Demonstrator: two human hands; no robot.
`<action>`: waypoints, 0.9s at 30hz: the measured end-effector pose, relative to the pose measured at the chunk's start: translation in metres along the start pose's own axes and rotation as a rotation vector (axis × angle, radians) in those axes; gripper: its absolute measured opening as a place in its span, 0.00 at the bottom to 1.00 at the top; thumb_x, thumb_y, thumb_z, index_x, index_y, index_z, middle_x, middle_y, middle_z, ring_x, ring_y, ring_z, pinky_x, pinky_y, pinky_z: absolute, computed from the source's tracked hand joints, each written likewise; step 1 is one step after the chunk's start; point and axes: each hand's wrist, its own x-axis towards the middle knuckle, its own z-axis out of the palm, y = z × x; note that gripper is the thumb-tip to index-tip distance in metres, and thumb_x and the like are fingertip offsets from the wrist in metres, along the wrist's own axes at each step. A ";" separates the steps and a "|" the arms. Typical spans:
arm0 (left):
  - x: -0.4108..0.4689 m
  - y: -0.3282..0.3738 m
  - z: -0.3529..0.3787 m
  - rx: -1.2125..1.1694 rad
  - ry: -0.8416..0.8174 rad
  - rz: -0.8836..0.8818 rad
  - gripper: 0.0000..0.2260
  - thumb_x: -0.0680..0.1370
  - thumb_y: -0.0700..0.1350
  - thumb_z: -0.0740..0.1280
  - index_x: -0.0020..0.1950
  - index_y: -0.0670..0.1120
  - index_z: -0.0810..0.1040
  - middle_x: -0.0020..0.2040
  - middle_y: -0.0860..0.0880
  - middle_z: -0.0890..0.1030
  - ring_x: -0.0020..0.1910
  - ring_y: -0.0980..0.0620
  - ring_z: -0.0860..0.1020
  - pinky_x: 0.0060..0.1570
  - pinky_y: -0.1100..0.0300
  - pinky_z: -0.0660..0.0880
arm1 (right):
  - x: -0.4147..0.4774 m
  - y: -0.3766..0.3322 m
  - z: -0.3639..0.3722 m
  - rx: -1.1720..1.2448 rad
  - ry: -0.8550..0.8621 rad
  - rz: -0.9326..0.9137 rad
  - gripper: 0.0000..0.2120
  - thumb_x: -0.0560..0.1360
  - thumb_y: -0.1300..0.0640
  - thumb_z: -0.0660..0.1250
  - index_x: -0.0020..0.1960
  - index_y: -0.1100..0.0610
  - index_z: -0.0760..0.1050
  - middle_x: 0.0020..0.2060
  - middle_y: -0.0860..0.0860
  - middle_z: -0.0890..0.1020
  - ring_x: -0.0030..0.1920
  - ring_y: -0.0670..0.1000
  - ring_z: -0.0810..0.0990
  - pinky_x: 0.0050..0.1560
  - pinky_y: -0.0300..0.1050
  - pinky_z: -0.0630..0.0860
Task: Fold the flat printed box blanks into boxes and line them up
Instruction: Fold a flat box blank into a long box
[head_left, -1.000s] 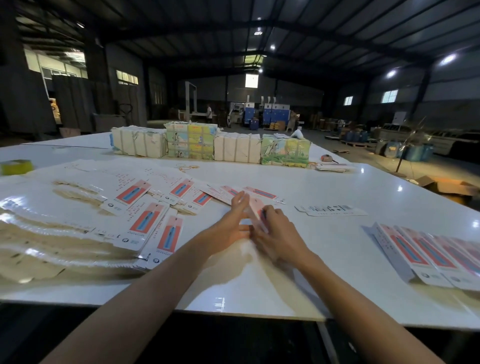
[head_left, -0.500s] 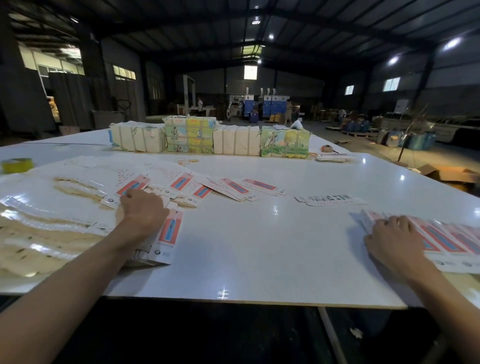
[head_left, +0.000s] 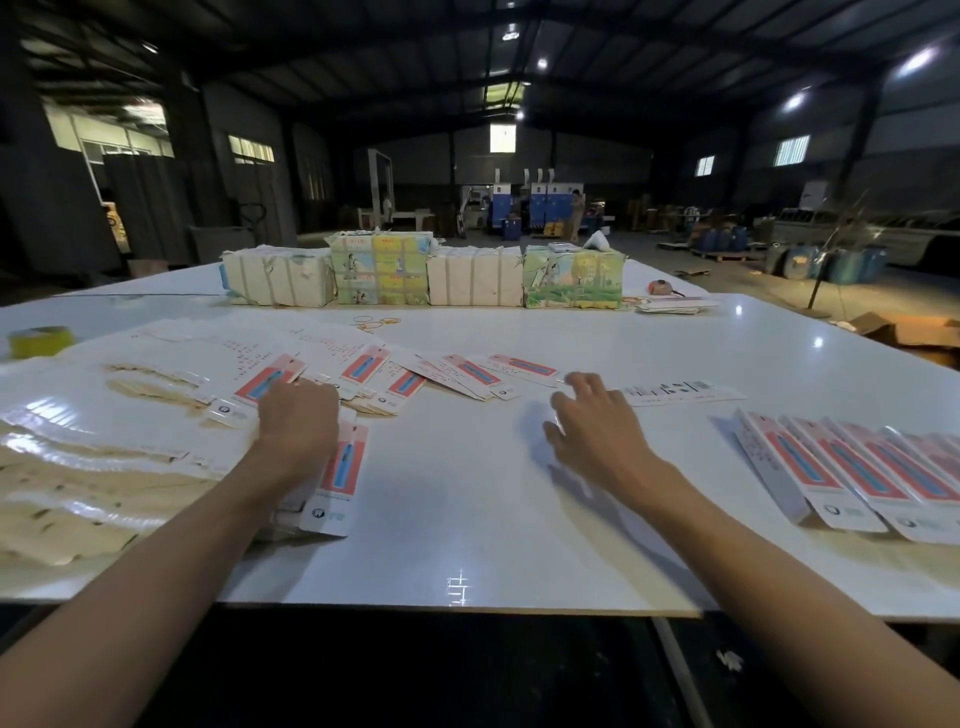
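Note:
Flat printed box blanks (head_left: 358, 370), white with a red and blue panel, lie fanned over the left half of the white table (head_left: 467, 519). My left hand (head_left: 298, 421) rests knuckles up on the blanks near a stack (head_left: 337, 478) at the front; its fingertips are hidden, so a grip cannot be made out. My right hand (head_left: 592, 426) hovers over the bare table centre, fingers spread and relaxed, holding nothing. A row of several folded boxes (head_left: 852, 467) lies side by side at the right edge. One blank (head_left: 680, 391) lies printed side down behind my right hand.
Paper-wrapped bundles (head_left: 426, 275) stand in a row along the table's far side. A yellow tape roll (head_left: 41, 340) sits at far left, rubber bands (head_left: 376, 323) near the bundles, a thin pile of blanks (head_left: 675, 305) at back right. Brown offcuts (head_left: 57, 499) lie at front left.
My right hand has left the row of folded boxes and swung left to the table centre. My left hand has stayed on the blanks, shifted slightly. One second ago both hands worked a box together.

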 end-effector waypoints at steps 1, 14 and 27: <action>-0.005 0.004 0.000 0.027 0.052 0.034 0.08 0.81 0.51 0.69 0.57 0.49 0.80 0.54 0.49 0.84 0.51 0.49 0.82 0.53 0.56 0.78 | 0.005 -0.008 0.004 -0.003 0.013 -0.032 0.18 0.85 0.50 0.59 0.68 0.58 0.76 0.76 0.58 0.69 0.77 0.59 0.65 0.68 0.55 0.69; -0.040 0.078 -0.016 0.116 0.122 0.348 0.08 0.84 0.47 0.68 0.61 0.47 0.81 0.56 0.46 0.85 0.53 0.48 0.85 0.51 0.57 0.78 | -0.004 -0.023 0.028 0.049 0.085 -0.183 0.10 0.80 0.58 0.59 0.50 0.59 0.79 0.58 0.54 0.78 0.60 0.58 0.74 0.53 0.51 0.71; -0.002 0.050 -0.014 -0.228 -0.147 0.176 0.21 0.78 0.59 0.73 0.62 0.46 0.74 0.51 0.49 0.80 0.45 0.54 0.79 0.41 0.61 0.73 | -0.008 -0.022 0.032 0.144 0.137 -0.172 0.09 0.80 0.59 0.60 0.46 0.60 0.76 0.53 0.53 0.78 0.55 0.57 0.74 0.44 0.47 0.62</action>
